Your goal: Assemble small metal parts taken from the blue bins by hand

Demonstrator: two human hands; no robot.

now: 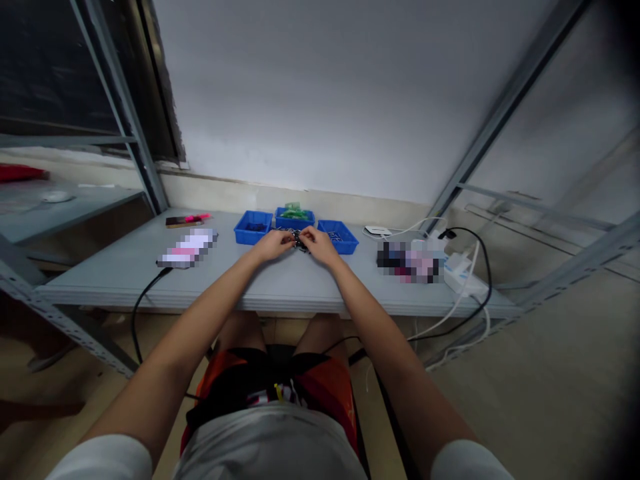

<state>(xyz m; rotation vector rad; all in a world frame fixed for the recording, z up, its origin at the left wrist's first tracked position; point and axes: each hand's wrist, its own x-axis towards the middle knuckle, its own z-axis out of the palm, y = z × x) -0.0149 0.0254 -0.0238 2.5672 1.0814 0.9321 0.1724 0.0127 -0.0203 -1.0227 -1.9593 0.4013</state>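
My left hand (275, 245) and my right hand (319, 244) meet over the middle of the grey shelf-table, fingertips pinched close together. Small dark pieces (299, 241) lie in a pile at and between the fingers; what each hand grips is too small to make out. Around them stand three blue bins. The left bin (240, 236) has dark contents, the back bin (311, 219) holds green plastic bags (293, 212), and the right bin (351, 247) contains small dark and pale parts (335, 236).
A phone (187, 249) on a black cable lies at left, a dark flat item (179, 221) with something pink behind it. At right are a blurred-out object (407, 261), a white device (377, 231), a power strip (465, 275) and looping cables. Metal posts frame both table ends.
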